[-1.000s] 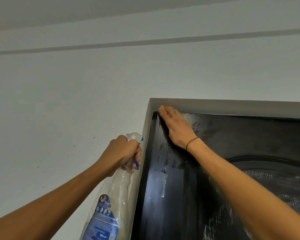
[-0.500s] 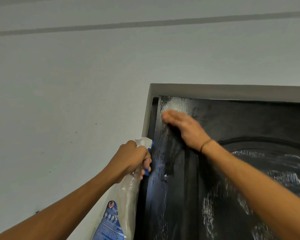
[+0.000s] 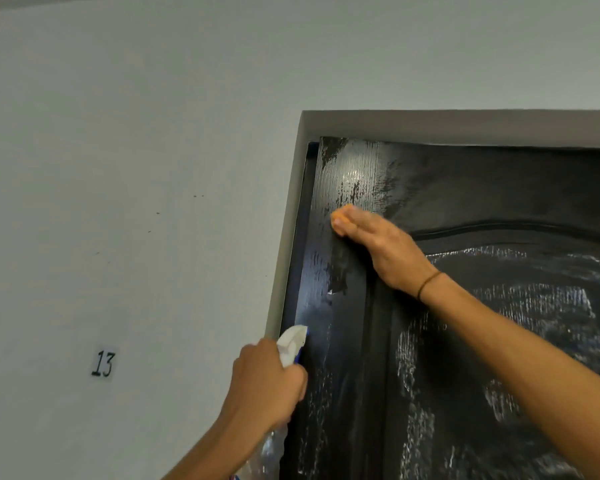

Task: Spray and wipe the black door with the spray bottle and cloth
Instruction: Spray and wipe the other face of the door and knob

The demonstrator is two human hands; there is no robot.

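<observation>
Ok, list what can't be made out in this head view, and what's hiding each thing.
- Cloth: only an orange sliver shows past the fingertips; the flat right hand covers the rest.
- Spray bottle: the left hand wraps its neck and trigger; the body runs off the bottom edge, label unreadable.
- Black door: cut off by the right and bottom edges; no handle in view.

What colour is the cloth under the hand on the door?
Orange: a sliver of cloth peeks past the right hand's fingertips, head view.
</observation>
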